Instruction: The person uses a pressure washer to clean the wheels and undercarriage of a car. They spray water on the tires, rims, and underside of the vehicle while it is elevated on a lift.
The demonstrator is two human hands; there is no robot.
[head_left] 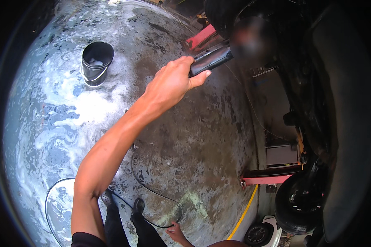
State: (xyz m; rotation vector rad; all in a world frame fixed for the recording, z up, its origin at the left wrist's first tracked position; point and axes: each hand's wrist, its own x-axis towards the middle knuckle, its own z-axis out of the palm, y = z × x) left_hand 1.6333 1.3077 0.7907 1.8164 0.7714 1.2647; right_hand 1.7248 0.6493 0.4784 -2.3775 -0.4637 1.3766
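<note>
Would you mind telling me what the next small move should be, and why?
I'd probably have the right hand ease the black hose away from the shoes: the left hand grips a dark object, the right seems to hold the hose, which runs close by them, and the floor shows what look like white suds.

And it's black on the bar [212, 58], black again on the hose [169, 199], black bucket [95, 74], blue-grey floor [173, 136] swirling white, blotching brown, pinkish-red beam [270, 180], bright yellow stripe [244, 212]
</note>
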